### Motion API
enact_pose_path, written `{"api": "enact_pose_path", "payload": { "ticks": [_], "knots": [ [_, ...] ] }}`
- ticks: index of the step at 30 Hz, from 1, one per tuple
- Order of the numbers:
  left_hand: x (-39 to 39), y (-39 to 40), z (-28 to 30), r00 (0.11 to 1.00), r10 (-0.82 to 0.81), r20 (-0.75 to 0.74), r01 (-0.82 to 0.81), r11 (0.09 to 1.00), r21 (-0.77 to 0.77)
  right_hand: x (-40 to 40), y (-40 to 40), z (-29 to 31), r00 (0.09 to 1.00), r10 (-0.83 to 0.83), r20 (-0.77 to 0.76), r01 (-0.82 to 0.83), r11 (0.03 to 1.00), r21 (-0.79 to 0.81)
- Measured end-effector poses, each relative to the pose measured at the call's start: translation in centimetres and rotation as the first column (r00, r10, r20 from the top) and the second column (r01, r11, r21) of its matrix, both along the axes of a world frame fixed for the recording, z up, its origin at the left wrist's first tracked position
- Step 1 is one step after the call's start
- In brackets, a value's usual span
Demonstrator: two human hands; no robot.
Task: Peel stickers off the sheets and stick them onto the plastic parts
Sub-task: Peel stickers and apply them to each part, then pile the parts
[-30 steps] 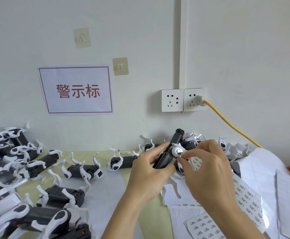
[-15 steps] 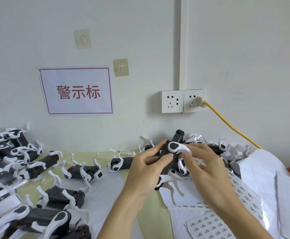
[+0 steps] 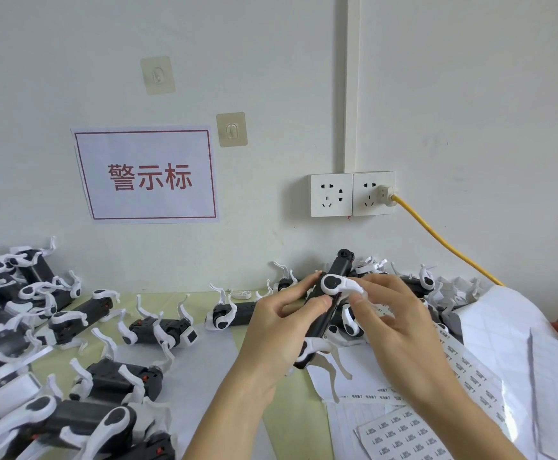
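Gripping a black part (image 3: 324,307) above the table (image 3: 271,410), the left hand (image 3: 277,330) had its fingers curled round the body, thumb laid along the near side and fingertips showing at the far edge. The part stood tilted, its upper end pointing up and away toward the wall, its lower end hidden behind the palm. The right hand (image 3: 400,330) pinched a white arm (image 3: 347,286) that jutted from the upper half of the part, thumb and forefinger closed on its tip. Whether a sticker lay under those fingers could not be told.

Below the right wrist lay a sticker sheet (image 3: 404,436) with rows of small printed labels, flat on the table at the near right. A second sheet (image 3: 473,376), partly under the right forearm, also carried labels. A large white backing sheet (image 3: 516,333) curled up at the far right.

More parts (image 3: 161,330) of the same black-and-white kind lay spread over the left half of the table, some stacked on each other at the far left. Another heap (image 3: 417,280) lay against the wall behind the hands.

On the wall hung a sign (image 3: 148,175) with red characters, two clear hooks (image 3: 231,129), and a double socket (image 3: 352,194). A yellow cable (image 3: 443,244) ran from the socket's right half down to the right.
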State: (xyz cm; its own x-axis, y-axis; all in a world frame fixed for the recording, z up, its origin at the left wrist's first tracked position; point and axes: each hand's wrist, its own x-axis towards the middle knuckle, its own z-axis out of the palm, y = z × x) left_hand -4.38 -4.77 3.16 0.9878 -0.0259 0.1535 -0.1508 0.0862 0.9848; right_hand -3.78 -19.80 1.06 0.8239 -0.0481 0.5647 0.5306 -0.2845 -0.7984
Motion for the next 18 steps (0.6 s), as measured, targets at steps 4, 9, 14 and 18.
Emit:
{"api": "enact_pose_path", "payload": {
  "ticks": [4, 9, 14, 18],
  "knots": [
    [0.13, 0.21, -0.06, 1.0, 0.013, -0.022, -0.012, 0.998, 0.057, -0.03, -0.04, 0.02, 1.0, 0.003, -0.007, -0.002, 1.0, 0.01],
    [0.5, 0.46, -0.32, 1.0, -0.03, -0.007, 0.031, 0.995, 0.098, -0.03, -0.08, 0.05, 1.0, 0.002, -0.009, -0.002, 1.0, 0.025],
    [0.63, 0.63, -0.5, 0.995, -0.102, 0.015, 0.1, 0.991, 0.092, -0.03, -0.12, 0.04, 1.0, -0.005, -0.002, 0.005, 1.0, 0.023],
    [0.83, 0.84, -0.65, 0.991, -0.128, 0.03, 0.123, 0.985, 0.123, 0.04, -0.21, 0.04, 1.0, -0.013, 0.003, 0.013, 1.0, 0.016]
  ]
}}
